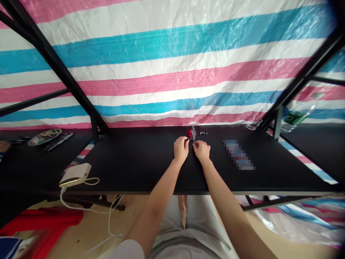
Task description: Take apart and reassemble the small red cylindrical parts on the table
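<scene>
My left hand (181, 149) rests near the middle of the black table, fingers curled by a small dark piece at its fingertips. Close beside it, my right hand (202, 150) has thumb and forefinger pinched together; whatever is between them is too small to make out. Just beyond the fingertips stands a small red piece (190, 132), with several upright grey pieces (193, 132) touching or very near it. A short row of tiny shiny pieces (203, 133) lies to the right, behind my right hand.
A blurred-out flat rectangle (238, 154) lies right of my hands on the table (129, 154). At the left edge sits a white box (82, 171) with cables. A clear cup (253, 124) and plastic bottle (295, 118) are back right. Another person's hand (4, 146) shows far left.
</scene>
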Available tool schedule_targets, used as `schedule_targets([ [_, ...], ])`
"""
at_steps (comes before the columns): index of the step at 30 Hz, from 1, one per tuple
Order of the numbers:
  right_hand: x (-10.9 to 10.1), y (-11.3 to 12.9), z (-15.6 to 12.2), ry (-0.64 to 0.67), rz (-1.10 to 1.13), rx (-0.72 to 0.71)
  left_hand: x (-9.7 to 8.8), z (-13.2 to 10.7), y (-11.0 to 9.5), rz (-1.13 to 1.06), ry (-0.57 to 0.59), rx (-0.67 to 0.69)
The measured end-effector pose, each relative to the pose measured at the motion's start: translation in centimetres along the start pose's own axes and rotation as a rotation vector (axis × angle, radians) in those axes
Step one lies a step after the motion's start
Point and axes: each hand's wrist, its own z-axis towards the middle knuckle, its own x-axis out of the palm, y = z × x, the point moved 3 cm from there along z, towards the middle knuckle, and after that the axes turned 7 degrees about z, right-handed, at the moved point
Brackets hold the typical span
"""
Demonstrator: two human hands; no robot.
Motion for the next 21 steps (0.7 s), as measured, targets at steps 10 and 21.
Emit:
schedule_targets([
  [10, -0.4, 0.6, -0.1, 0.022, 0.007, -0.028, -0.2, 0.0, -0.3, -0.038, 0.004, 0.01],
  [21, -0.6, 1.4, -0.4, 0.028, -0.085, -0.091, -0.4, 0.0, -0.5, 0.016, -0.112, 0.123],
])
